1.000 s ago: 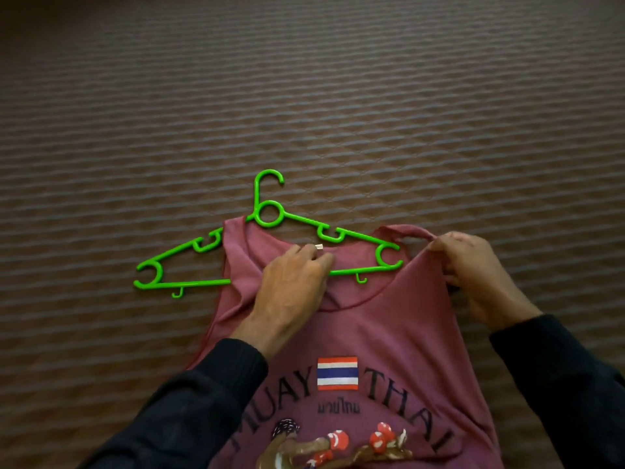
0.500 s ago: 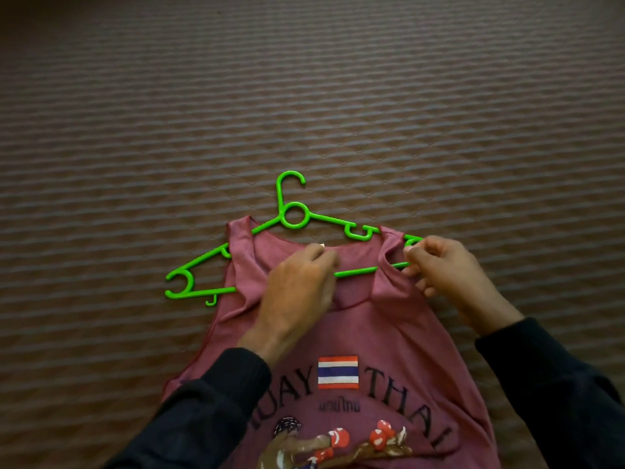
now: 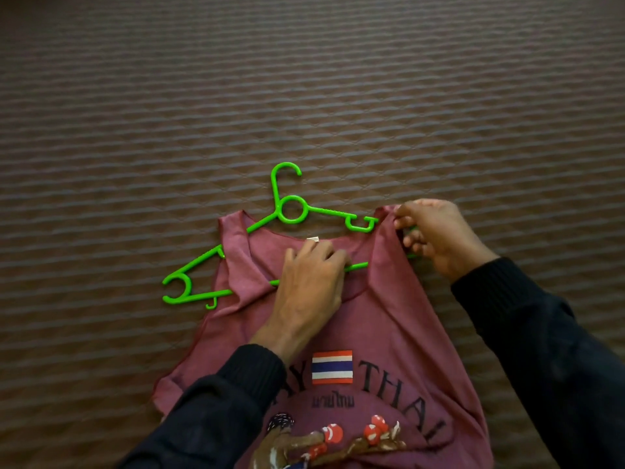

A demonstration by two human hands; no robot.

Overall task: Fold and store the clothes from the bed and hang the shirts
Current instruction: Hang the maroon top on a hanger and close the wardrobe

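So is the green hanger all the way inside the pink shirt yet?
Only partly. The green hanger has its right arm under the pink shirt strap; its left end sticks out bare on the bedcover.

A dark brown quilted bedspread (image 3: 304,79), stitched in diamond rows, fills the dimly lit background.

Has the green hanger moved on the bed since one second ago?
Yes. The green hanger has slid to the right across the striped bed cover, so its right end now sits under the tank top strap.
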